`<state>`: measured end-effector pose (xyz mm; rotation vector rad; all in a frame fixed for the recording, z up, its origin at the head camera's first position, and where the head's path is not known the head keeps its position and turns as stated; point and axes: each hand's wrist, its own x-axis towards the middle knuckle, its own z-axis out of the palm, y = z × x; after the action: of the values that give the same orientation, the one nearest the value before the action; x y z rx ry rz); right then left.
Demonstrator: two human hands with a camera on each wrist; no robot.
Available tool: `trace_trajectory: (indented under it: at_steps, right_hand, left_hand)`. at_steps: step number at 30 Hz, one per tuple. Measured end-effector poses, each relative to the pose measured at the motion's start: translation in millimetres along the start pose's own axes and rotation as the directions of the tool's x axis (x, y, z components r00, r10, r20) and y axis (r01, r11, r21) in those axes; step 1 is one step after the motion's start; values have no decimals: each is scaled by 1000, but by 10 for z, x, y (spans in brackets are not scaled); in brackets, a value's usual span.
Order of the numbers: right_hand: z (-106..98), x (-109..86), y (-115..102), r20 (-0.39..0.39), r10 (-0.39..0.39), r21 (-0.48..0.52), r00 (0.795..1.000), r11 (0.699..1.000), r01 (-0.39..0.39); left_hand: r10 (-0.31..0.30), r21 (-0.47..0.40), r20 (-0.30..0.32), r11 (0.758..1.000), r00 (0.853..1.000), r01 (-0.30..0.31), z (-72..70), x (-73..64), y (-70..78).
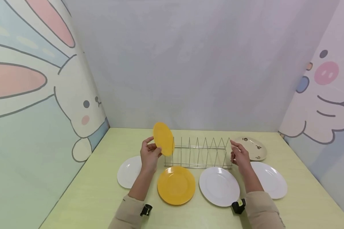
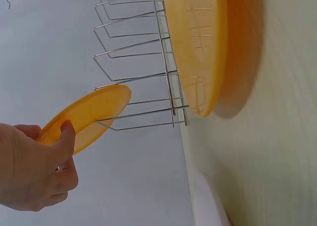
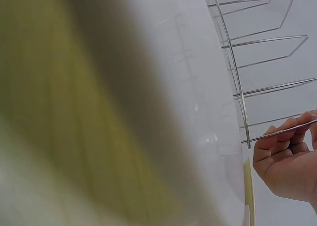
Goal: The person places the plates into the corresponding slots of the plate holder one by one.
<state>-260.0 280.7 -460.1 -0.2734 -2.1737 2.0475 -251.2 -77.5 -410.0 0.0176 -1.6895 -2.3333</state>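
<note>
On a pale counter (image 1: 89, 197), at far left, a left white plate (image 1: 127, 175) lies flat, partly behind the left forearm. Next, the person's left hand (image 1: 149, 156) pinches a raised yellow plate (image 1: 163, 139) by its lower left edge, thumb on one face, fingers behind. That plate is held up on edge, tilted, its top leaning left, at the left end of a wire rack (image 1: 199, 147). The rack's long axis runs left to right, its dividers standing across it, so the plate lies to the left hand's upper right and well apart from the other hand. Plate and end wires overlap in view; whether they touch, I cannot tell. In front of the rack lie a flat yellow plate (image 1: 176, 185), then a middle white plate (image 1: 219, 186). The right hand (image 1: 240, 154), fingers curled, grips the rack's right end wire. Beyond it lie a patterned plate (image 1: 253, 148) and, nearer, a right white plate (image 1: 270, 180).
</note>
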Motion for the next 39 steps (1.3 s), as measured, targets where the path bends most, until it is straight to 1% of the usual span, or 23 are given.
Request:
trace_trajectory:
  at_steps: [3,7,9,11,14,16,18,23,27,31,34,39]
  right_hand:
    - [15,-3,-6,-7,-8,-5,1000,1000,8]
    - [36,-6,-8,-27,-19,-17,999,1000,19]
    - [51,-9,-6,-33,-19,-16,999,1000,18]
    - [69,-14,-5,-38,-12,-9,999,1000,12]
    - [88,-8,9,-40,-6,4,999,1000,7]
    - [98,-1,16,-44,-1,13,999,1000,2]
    - [101,5,19,-45,0,16,999,1000,1]
    - [103,-4,8,-54,5,21,999,1000,-4]
    - [95,-15,-1,-55,7,23,998,1000,-6]
    - [82,-21,-12,-48,0,22,999,1000,1]
    - [77,-24,-17,-52,-14,21,999,1000,16]
    - [86,-35,-14,-48,-6,15,999,1000,7]
  left_hand:
    - [19,50,4,999,1000,-19,21,-6,-18]
    - [22,130,19,991,1000,-24,46,-5,-60]
    - [27,163,38,986,999,-33,36,-7,-83]
    - [15,198,61,980,998,-27,39,-50,-26]
    - [6,240,89,970,996,-27,7,-52,-37]
    - [-7,256,102,966,995,-19,0,-42,-41]
    - [-3,264,108,964,994,-26,-22,11,-122]
    - [-22,269,122,963,992,-12,-16,42,-149]
    - [-52,272,117,962,992,18,-4,59,-143]
    - [-93,279,107,958,990,60,-5,71,-127]
    - [-125,305,109,948,986,87,-24,80,-129]
    - [-159,362,125,926,979,104,-75,72,-155]
